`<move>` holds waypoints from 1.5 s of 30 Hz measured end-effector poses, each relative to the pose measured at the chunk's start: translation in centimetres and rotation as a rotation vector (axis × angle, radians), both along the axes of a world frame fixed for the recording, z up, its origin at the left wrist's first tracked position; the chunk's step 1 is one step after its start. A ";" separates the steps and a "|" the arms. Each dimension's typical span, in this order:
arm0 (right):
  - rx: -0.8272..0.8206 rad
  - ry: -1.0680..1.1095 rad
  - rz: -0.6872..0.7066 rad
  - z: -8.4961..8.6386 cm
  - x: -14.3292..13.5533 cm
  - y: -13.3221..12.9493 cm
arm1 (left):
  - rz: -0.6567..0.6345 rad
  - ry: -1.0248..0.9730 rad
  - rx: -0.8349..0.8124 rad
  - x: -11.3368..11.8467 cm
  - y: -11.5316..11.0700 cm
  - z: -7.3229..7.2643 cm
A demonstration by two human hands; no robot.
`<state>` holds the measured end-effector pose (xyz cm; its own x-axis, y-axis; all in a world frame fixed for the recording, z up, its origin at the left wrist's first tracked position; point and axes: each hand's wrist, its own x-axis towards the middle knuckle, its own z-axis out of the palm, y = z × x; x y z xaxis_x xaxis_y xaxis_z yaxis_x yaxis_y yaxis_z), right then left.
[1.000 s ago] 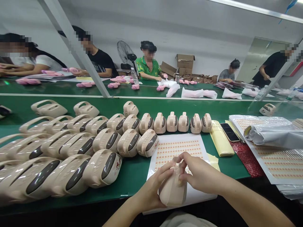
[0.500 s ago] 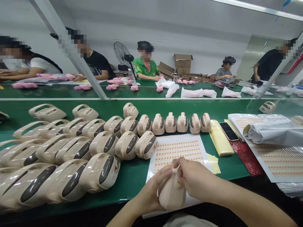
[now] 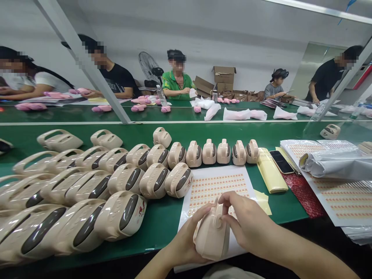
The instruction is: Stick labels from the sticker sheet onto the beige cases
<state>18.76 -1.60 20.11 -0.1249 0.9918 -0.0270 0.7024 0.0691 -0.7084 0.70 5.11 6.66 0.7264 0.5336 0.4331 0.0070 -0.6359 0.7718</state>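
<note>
Rows of handled casings [image 3: 119, 217] stood on the left of the worktable [image 3: 164, 219], the back row reaching behind a sticker sheet [image 3: 217, 180]. The held casing [image 3: 213, 240] was over the sheet's near part, between the left hand [image 3: 187, 240] and right hand [image 3: 247, 221]. Rightward lay folded paper [image 3: 272, 172], a phone [image 3: 281, 162], then more sheets [image 3: 345, 199] beneath a folded wrapper [image 3: 334, 166].

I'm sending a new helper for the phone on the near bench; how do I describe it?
On the near green bench, find the central white sticker sheet. To its right lies a long, pale-yellow paper bundle, and the phone is immediately right of that. It is the one flat, black-faced rectangle with a pale edge among these papers.
</note>
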 end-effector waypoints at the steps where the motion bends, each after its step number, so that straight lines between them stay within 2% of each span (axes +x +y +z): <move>1: 0.003 0.000 -0.009 0.3 0.1 0.0 | -0.002 -0.002 -0.003 0.0 0.0 0.0; 4: -0.066 0.011 0.011 0.6 0.4 0.4 | -0.009 0.004 -0.003 -0.1 0.1 -0.3; 9: -0.144 0.025 0.048 0.0 0.5 0.9 | -0.033 -0.012 0.010 -0.1 0.3 -0.3; 17: -0.157 -0.028 0.030 -0.1 0.0 0.8 | -0.019 0.020 0.003 -0.2 0.2 0.4; 27: -0.138 -0.089 0.039 -0.7 -0.1 1.0 | -0.013 0.021 0.075 -0.1 0.3 0.6; 32: -0.152 -0.089 -0.019 -0.6 0.9 1.3 | -0.026 0.021 0.106 0.1 0.6 0.5; 34: -0.100 -0.027 -0.015 -0.6 1.8 1.5 | -0.024 0.026 0.111 0.1 0.9 0.3; 36: -0.073 0.075 0.055 -1.0 2.4 1.8 | -0.020 0.034 0.115 0.2 1.2 0.1; 41: -0.120 0.341 0.217 -3.4 2.4 3.4 | -0.030 -0.033 0.140 0.7 2.0 0.6; 45: -0.060 0.623 0.166 -5.3 2.1 4.6 | -0.031 -0.076 0.135 1.1 2.6 1.6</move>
<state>20.83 2.97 14.77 -0.2866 0.9570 0.0452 0.1413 0.0889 -0.9860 1.76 7.66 8.21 0.7041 0.4448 0.5536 -0.0693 -0.7328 0.6769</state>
